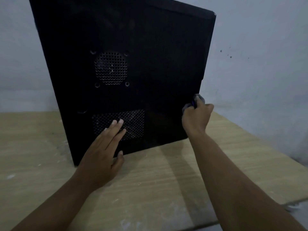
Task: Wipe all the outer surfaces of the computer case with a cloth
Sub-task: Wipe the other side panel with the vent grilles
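A black computer case stands upright on the wooden table, its side panel with two perforated vents facing me. My left hand presses flat with straight fingers on the lower vent, near the panel's bottom edge. My right hand grips a grey cloth and holds it against the case's lower right edge. Most of the cloth is hidden inside the fist.
A pale wall rises close behind and to the right of the case. The table's right edge runs diagonally at the lower right. Light dusty smears mark the tabletop.
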`<state>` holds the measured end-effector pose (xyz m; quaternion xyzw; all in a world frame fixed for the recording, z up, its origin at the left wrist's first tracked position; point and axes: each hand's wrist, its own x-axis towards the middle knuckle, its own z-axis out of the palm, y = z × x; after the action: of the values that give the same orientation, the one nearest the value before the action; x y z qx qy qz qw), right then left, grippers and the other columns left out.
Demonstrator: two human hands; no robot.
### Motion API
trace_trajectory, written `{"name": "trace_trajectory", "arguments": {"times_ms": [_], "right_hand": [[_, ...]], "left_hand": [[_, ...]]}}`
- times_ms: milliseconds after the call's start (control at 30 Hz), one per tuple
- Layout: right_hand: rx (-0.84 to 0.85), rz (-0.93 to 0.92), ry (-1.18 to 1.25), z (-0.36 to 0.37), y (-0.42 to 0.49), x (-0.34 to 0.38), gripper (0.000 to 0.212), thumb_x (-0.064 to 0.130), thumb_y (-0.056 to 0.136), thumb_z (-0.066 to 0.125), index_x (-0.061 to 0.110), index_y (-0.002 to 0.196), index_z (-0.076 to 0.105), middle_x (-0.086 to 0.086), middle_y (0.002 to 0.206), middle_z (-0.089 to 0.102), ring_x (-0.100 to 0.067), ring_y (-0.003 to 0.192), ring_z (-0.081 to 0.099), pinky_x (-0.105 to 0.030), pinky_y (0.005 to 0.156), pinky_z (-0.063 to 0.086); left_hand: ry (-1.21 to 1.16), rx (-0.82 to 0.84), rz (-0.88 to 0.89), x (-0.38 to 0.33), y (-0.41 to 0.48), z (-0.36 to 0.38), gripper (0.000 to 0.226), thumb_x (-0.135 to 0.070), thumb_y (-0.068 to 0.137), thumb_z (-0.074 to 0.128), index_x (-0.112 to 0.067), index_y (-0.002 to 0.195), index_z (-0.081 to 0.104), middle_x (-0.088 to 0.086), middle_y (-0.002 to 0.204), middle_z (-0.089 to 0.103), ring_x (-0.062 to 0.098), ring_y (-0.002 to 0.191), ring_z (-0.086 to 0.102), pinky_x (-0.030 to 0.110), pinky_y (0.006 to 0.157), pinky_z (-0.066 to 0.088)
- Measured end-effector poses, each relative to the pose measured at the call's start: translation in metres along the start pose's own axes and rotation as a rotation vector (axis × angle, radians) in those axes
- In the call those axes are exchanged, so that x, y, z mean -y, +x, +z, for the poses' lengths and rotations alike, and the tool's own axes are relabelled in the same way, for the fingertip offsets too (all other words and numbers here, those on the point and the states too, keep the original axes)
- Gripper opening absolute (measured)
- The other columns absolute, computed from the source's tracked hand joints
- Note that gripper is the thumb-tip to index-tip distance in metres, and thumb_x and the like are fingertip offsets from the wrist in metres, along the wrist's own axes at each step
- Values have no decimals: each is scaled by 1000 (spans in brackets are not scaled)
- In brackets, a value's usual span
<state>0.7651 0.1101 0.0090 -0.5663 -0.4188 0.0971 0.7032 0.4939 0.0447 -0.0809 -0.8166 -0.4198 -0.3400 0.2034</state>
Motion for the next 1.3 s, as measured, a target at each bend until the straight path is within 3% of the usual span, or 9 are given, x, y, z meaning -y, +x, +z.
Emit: {"name": "trace_trajectory", "arguments": {"times_ms": [100,300,500,667,800,967,1133,1233,1300], "right_hand": [[37,17,-61,-1,-8,-17,16,11,99,45,19,110,54,-11,119,49,-24,81,64,-34,68,55],[136,113,-280,-9,-17,-27,26,13,95,46,14,117,61,3,112,28,-32,76,60,-49,80,56],[125,-95,-178,-7,14,32,34,5,96,41,19,125,55,0,120,33,-14,88,50,-30,95,48],[104,60,-47,-6,-6,-1,24,12,102,37,18,117,54,18,98,39,8,61,55,-20,63,46],[205,250,-170,-5,-32,-44,14,10,92,51,13,94,65,-9,121,59,-14,57,62,-19,40,43],[204,450,-167,-10,-27,-35,18,10,80,62,4,96,68,-14,110,63,-28,73,62,-31,45,46],[208,424,-99,-8,-31,-32,23,12,87,58,18,109,63,-9,111,60,-29,76,64,-34,57,54],[262,552,-135,-12,-39,-31,12,14,91,55,5,86,62,-13,86,63,-26,69,61,-33,45,51],[296,551,-160,-14,-40,-27,22,10,90,55,6,69,54,-12,76,58,-25,63,57,-29,43,44]], "left_hand": [[-5,-1,-5,0,0,0,58,-23,94,44,0,147,44,10,164,25,23,154,19,38,125,18],[-5,-2,-1,1,0,0,58,-24,94,44,0,147,44,9,164,26,23,154,19,39,125,19],[7,1,6,1,0,1,58,-24,94,44,1,147,44,10,164,26,24,154,19,40,124,20],[1,-2,2,0,0,0,58,-23,94,44,0,147,44,10,164,25,24,154,19,40,124,20],[0,-5,7,0,-1,0,57,-23,94,43,1,147,44,9,164,25,24,154,19,38,125,18],[10,-3,2,1,0,0,58,-24,94,43,0,147,44,9,164,25,23,154,18,36,125,17],[5,-1,-2,1,0,1,58,-23,94,43,0,147,43,8,165,24,23,154,19,39,125,19],[10,-4,-1,0,1,1,58,-23,94,43,1,147,44,9,164,26,23,154,19,37,125,17],[11,-2,-2,0,1,1,58,-23,94,43,1,146,45,10,164,26,23,154,19,37,126,17]]}}
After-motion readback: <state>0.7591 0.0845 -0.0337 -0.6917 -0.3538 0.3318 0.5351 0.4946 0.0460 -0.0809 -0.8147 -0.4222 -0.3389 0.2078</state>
